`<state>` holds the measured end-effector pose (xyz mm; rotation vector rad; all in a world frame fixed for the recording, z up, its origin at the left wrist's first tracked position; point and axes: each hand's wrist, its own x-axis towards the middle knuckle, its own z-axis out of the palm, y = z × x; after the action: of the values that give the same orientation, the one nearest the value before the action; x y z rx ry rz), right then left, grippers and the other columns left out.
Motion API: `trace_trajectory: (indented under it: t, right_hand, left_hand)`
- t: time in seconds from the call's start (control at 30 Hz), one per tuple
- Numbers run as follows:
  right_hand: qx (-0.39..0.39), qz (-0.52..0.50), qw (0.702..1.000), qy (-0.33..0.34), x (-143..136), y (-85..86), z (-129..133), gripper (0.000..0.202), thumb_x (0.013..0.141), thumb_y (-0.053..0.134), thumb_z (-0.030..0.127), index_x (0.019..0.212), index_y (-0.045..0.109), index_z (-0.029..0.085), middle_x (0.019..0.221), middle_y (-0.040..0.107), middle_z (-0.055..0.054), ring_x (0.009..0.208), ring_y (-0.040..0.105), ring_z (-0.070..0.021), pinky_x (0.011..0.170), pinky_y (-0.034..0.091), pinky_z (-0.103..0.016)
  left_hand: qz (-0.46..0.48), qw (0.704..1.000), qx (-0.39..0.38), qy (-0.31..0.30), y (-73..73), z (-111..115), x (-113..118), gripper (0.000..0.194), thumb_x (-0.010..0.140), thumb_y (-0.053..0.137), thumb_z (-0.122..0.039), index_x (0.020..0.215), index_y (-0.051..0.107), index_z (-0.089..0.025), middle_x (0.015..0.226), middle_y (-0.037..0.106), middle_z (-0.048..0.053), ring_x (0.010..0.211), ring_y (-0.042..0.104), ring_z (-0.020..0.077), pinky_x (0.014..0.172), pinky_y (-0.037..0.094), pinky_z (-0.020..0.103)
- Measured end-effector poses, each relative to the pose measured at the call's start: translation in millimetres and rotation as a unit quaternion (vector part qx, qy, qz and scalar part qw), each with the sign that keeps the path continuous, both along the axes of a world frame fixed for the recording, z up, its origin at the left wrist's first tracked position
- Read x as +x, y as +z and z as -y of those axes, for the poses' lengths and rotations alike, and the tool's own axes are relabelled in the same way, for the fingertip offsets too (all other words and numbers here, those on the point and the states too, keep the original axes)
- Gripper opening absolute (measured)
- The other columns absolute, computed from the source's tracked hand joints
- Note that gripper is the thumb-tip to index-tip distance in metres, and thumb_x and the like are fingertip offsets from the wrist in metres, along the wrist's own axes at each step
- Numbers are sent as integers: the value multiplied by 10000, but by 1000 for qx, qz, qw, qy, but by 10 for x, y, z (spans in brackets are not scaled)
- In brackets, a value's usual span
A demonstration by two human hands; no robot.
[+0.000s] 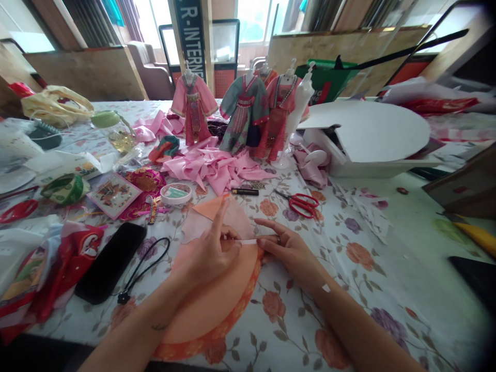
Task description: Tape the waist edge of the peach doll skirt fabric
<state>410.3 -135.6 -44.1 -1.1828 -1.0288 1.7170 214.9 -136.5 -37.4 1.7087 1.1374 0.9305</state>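
A curved piece of orange fabric (217, 294) with a darker patterned border lies on the flowered tablecloth. Along its upper edge runs a narrow white strip (248, 241), stretched between my hands. My left hand (215, 245) pinches the strip's left end, thumb and bent fingers together, index finger pointing up. At the other end, my right hand (284, 243) grips the strip and the fabric's edge between thumb and fingers, its index finger extended. Just beyond is a pale pink fabric piece (236, 219) with an orange corner. A small white scrap (325, 288) clings to my right wrist.
Red-handled scissors (304, 205), a black pen-like tube (245, 191) and a white roll (175, 194) lie beyond my hands. A black phone (112, 261) is at left. Pink cloth scraps (217, 168) surround small dressed mannequins (244, 111). A white round board (372, 129) stands right.
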Motion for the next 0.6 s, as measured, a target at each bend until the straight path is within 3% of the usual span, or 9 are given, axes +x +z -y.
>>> trace_trajectory:
  t: [0.6]
  right_hand:
    - [0,1,1000,-2,4,5,12,635,711,734,325,1274,475,186,628,609,45,548,563,-89,553,502,-208]
  left_hand:
    - [-2,1000,-12,11,-2,-19,24,820,797,567,-122,1462,111,-274,799,636,-18,757,591,134,760,463,297]
